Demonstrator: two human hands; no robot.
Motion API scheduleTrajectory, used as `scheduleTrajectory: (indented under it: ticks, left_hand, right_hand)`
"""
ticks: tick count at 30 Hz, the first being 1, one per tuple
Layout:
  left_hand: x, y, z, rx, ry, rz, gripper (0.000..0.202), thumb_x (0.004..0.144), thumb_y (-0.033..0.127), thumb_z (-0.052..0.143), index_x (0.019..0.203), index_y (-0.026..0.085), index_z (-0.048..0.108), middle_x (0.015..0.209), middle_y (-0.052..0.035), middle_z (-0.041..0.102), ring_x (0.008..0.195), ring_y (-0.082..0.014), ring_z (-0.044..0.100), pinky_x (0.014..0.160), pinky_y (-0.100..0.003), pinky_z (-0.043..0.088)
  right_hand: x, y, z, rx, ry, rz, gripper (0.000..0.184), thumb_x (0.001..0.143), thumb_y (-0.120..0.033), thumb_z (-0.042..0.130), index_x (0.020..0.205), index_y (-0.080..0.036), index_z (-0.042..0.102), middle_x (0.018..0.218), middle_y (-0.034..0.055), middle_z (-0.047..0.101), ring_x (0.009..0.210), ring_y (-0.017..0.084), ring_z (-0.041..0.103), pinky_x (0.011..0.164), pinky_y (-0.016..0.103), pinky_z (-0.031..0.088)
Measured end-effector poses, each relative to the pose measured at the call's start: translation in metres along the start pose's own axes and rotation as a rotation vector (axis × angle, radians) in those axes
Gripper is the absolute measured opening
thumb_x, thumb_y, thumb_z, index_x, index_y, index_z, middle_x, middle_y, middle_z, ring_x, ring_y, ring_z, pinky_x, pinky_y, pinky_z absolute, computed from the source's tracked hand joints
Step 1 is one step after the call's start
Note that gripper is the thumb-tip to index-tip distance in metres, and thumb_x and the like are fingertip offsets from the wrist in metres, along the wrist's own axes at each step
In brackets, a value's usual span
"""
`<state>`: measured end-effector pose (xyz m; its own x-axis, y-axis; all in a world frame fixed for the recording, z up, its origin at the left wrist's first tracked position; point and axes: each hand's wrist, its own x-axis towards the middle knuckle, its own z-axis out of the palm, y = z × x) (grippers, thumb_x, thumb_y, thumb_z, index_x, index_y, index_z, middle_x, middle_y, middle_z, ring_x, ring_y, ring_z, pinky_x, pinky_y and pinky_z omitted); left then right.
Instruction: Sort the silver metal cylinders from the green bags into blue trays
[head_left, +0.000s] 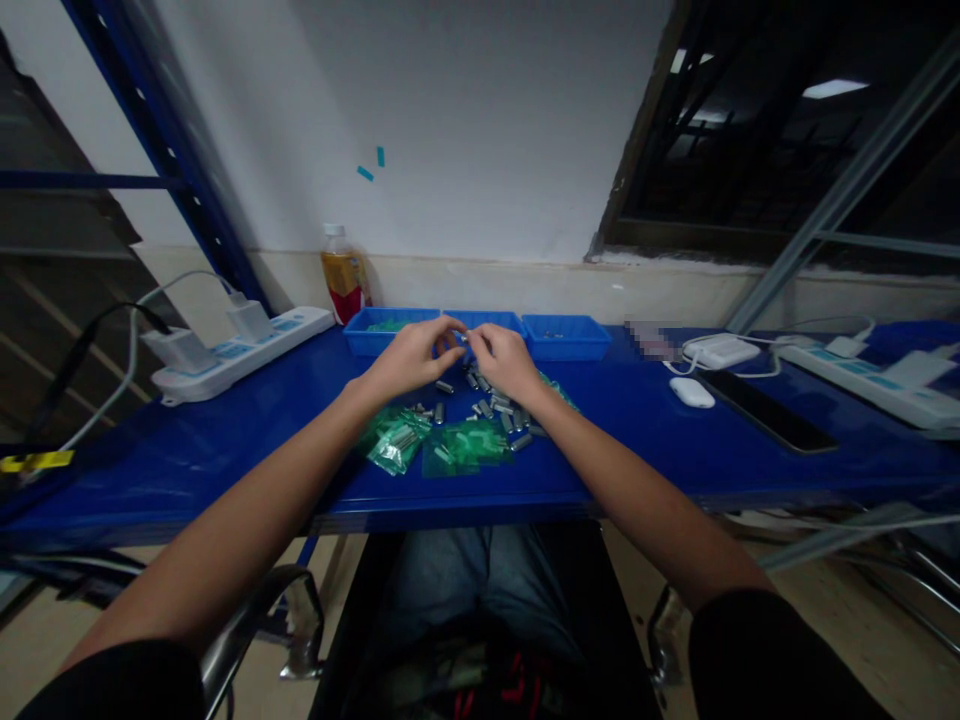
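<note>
My left hand (418,354) and my right hand (505,362) meet above the middle of the table, fingertips almost touching. The left fingers curl toward the thumb, and the right thumb and fingers are pinched together. Whatever small thing they hold is hidden or too small to make out. Under and just in front of the hands lie several loose small metal cylinders (520,441). Nearer the table edge, a green-tinted plastic bag (399,440) with metal pieces inside rests beside more green bags (466,447).
Behind my hands stand three blue bins: the left bin (360,343) holds green pieces, the middle bin (495,320) is partly covered, the right bin (568,345) holds a few small bits. A bottle (345,275), power strips (244,352), earbud case (691,392) and phone (769,410) surround them.
</note>
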<state>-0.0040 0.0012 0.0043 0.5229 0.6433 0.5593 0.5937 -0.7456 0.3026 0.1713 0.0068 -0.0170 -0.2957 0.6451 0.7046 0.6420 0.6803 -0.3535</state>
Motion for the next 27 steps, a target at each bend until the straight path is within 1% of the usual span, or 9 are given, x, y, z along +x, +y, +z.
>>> scheduleTrajectory:
  ticks: [5,8,9,11,14,18,20,24,27]
  left_hand:
    - [-0.0004,0.0017,0.0036,0.009,0.066,-0.024,0.023,0.087,0.029,0.049,0.101,0.015,0.059,0.078,-0.0045,0.065,0.068,-0.0150,0.059,0.063,-0.025,0.043]
    - [-0.0008,0.0035,0.0020,0.037,0.089,-0.070,0.025,0.090,0.031,0.043,0.097,0.014,0.060,0.076,-0.0046,0.064,0.066,-0.0154,0.057,0.060,-0.025,0.040]
    - [-0.0010,0.0039,0.0015,0.048,0.091,-0.083,0.026,0.091,0.031,0.042,0.095,0.014,0.060,0.074,-0.0041,0.064,0.064,-0.0153,0.056,0.059,-0.025,0.038]
    - [-0.0012,0.0047,0.0007,0.066,0.089,-0.096,0.028,0.092,0.032,0.039,0.090,0.014,0.060,0.069,-0.0030,0.061,0.060,-0.0146,0.053,0.057,-0.025,0.035]
    - [-0.0008,0.0064,0.0001,0.086,0.050,-0.097,0.031,0.093,0.033,0.038,0.081,0.014,0.059,0.063,-0.0020,0.058,0.056,-0.0137,0.050,0.055,-0.025,0.032]
    - [0.0001,0.0091,-0.0017,0.077,0.003,-0.093,0.038,0.094,0.035,0.034,0.073,0.015,0.057,0.063,-0.0028,0.059,0.059,-0.0148,0.054,0.057,-0.025,0.034]
    - [-0.0001,0.0097,-0.0028,0.056,0.017,-0.095,0.038,0.095,0.035,0.032,0.077,0.014,0.059,0.066,-0.0033,0.061,0.061,-0.0154,0.056,0.059,-0.025,0.037]
    - [-0.0016,0.0078,-0.0023,-0.021,0.068,-0.053,0.025,0.089,0.030,0.045,0.101,0.013,0.058,0.074,-0.0029,0.064,0.065,-0.0148,0.059,0.060,-0.024,0.041]
    - [-0.0020,0.0047,0.0005,-0.038,0.080,0.013,0.026,0.084,0.029,0.053,0.104,0.014,0.056,0.074,-0.0020,0.064,0.066,-0.0139,0.060,0.061,-0.023,0.043]
  right_hand:
    - [-0.0002,-0.0022,-0.0002,0.030,-0.001,0.006,0.030,0.094,-0.029,0.039,0.070,-0.019,0.055,0.067,0.0012,0.058,0.064,0.015,0.052,0.064,0.026,0.035]
    - [-0.0013,-0.0042,-0.0010,0.095,0.008,0.024,0.015,0.090,-0.030,0.045,0.089,-0.019,0.056,0.067,-0.0007,0.056,0.063,0.015,0.052,0.063,0.026,0.038]
    - [-0.0017,-0.0048,-0.0011,0.121,0.008,0.024,0.014,0.088,-0.028,0.048,0.097,-0.019,0.054,0.068,-0.0013,0.055,0.063,0.015,0.053,0.063,0.026,0.039]
    - [-0.0022,-0.0055,-0.0012,0.161,-0.004,-0.006,0.022,0.083,-0.024,0.052,0.105,-0.019,0.050,0.070,-0.0017,0.054,0.064,0.015,0.053,0.064,0.027,0.040]
    - [-0.0023,-0.0060,-0.0008,0.165,-0.010,-0.074,0.014,0.083,-0.020,0.049,0.098,-0.019,0.051,0.074,0.0002,0.054,0.068,0.016,0.053,0.068,0.028,0.041]
    - [-0.0017,-0.0059,-0.0005,0.133,0.020,-0.100,0.008,0.087,-0.022,0.046,0.087,-0.019,0.053,0.077,0.0021,0.055,0.071,0.016,0.053,0.069,0.028,0.040]
    - [-0.0013,-0.0057,-0.0009,0.111,0.035,-0.089,0.013,0.090,-0.025,0.044,0.082,-0.018,0.053,0.076,0.0021,0.055,0.071,0.016,0.052,0.069,0.027,0.039]
    - [-0.0002,-0.0045,-0.0015,0.068,0.048,-0.050,0.023,0.093,-0.027,0.039,0.075,-0.019,0.051,0.072,0.0017,0.055,0.070,0.016,0.051,0.068,0.027,0.035]
    - [0.0000,-0.0039,-0.0014,0.056,0.043,-0.030,0.025,0.094,-0.028,0.038,0.074,-0.019,0.051,0.070,0.0013,0.054,0.069,0.015,0.051,0.066,0.026,0.034]
